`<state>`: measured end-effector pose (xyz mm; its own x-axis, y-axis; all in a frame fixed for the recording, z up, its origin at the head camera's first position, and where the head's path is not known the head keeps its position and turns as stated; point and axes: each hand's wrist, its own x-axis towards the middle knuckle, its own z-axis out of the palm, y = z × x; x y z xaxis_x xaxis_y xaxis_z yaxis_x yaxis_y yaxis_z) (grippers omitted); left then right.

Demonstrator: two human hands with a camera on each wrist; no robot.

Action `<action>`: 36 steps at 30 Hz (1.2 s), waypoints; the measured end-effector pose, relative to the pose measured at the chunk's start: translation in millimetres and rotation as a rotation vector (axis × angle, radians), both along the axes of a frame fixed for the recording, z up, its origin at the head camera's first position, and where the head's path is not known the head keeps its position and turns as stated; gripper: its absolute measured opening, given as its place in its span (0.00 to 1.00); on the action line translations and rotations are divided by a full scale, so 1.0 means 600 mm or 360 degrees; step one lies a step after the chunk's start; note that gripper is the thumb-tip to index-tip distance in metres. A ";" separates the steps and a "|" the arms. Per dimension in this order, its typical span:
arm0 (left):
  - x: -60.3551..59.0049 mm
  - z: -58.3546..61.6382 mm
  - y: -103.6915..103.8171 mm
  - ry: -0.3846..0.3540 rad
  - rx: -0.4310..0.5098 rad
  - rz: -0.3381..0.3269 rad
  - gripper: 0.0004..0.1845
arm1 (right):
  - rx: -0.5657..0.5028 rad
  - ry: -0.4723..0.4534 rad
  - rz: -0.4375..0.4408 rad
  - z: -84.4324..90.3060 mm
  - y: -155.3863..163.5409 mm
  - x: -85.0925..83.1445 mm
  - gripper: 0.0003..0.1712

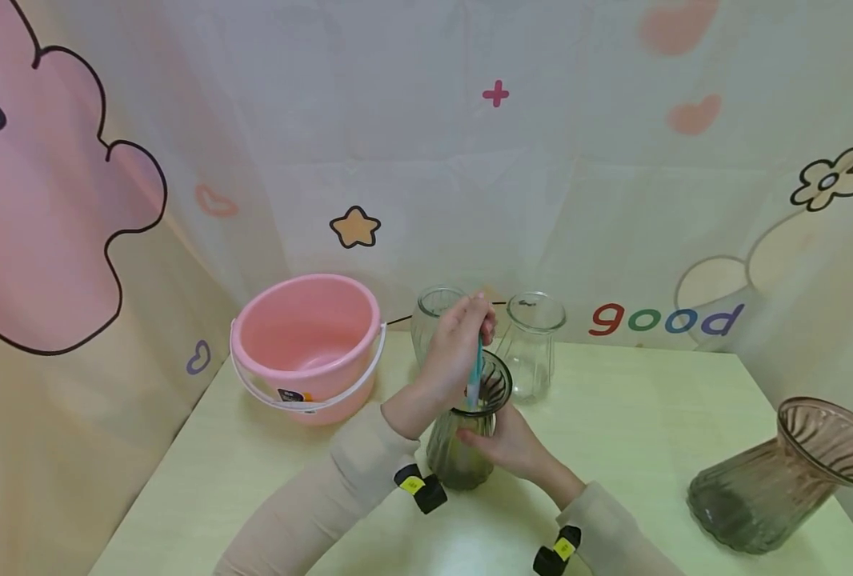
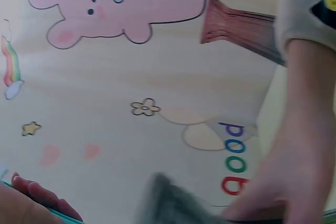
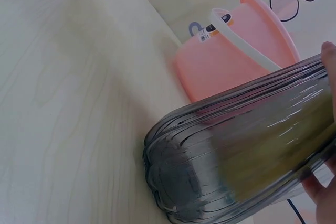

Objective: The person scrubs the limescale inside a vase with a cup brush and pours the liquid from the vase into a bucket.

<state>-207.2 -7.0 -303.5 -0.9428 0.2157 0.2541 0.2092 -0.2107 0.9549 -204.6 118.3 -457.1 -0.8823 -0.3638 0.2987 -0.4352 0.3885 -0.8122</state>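
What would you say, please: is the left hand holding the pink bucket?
No, the left hand grips a teal handle reaching into the dark vase.

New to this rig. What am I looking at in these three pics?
No robot here: it's a person's bare left hand and right hand. The wide picture comes from a camera worn on the head, looking forward and down. The other two come from cameras worn on each wrist, so the scene looks turned in them.

On the table stand a pink bucket, a clear glass jar partly behind the left hand, a second clear jar to its right, and a brown-tinted vase at the far right.

The right hand holds a green-grey vase; the left hand holds a teal-handled tool that reaches into its mouth. The right wrist picture shows something yellowish through the glass, likely the tool's head.
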 end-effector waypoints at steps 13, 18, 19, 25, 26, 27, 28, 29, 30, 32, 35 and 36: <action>-0.001 0.096 -0.024 0.0094 -0.0165 -0.0129 0.17 | -0.0006 -0.0037 -0.0034 0.063 -0.018 0.035 0.39; 0.002 0.116 -0.027 0.0150 -0.0198 -0.0157 0.17 | 0.0007 0.0001 -0.0032 0.061 -0.018 0.035 0.38; 0.003 0.122 -0.028 0.0156 -0.0204 -0.0161 0.17 | 0.0007 0.0004 -0.0031 0.061 -0.018 0.035 0.38; 0.010 0.157 -0.038 0.0178 -0.0205 -0.0139 0.17 | 0.0004 -0.0035 -0.0035 0.062 -0.018 0.039 0.38; 0.012 0.165 -0.040 0.0183 -0.0190 -0.0132 0.17 | 0.0005 -0.0044 -0.0038 0.062 -0.018 0.040 0.38; 0.015 0.174 -0.042 0.0188 -0.0179 -0.0124 0.17 | 0.0008 -0.0048 -0.0043 0.062 -0.018 0.040 0.39; 0.017 0.183 -0.045 0.0198 -0.0153 -0.0122 0.18 | 0.0012 -0.0049 -0.0048 0.062 -0.018 0.040 0.39; 0.020 0.195 -0.049 0.0219 -0.0120 -0.0116 0.18 | 0.0012 -0.0050 -0.0047 0.061 -0.018 0.040 0.40; 0.023 0.207 -0.053 0.0243 -0.0069 -0.0112 0.18 | 0.0012 -0.0048 -0.0050 0.060 -0.018 0.039 0.41; 0.029 0.233 -0.062 0.0285 0.0023 -0.0086 0.19 | 0.0006 -0.0028 -0.0042 0.059 -0.019 0.038 0.42; 0.035 0.263 -0.079 0.0412 0.0080 -0.0017 0.19 | -0.0011 0.0025 -0.0023 0.059 -0.019 0.035 0.40; 0.036 0.270 -0.084 0.0430 0.0087 0.0009 0.19 | -0.0016 0.0045 -0.0021 0.059 -0.019 0.034 0.39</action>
<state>-185.7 -57.2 -141.6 -0.8403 0.1897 0.5078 0.4561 -0.2588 0.8515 -184.0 106.7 -422.0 -0.8779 -0.3494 0.3273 -0.4532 0.3862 -0.8034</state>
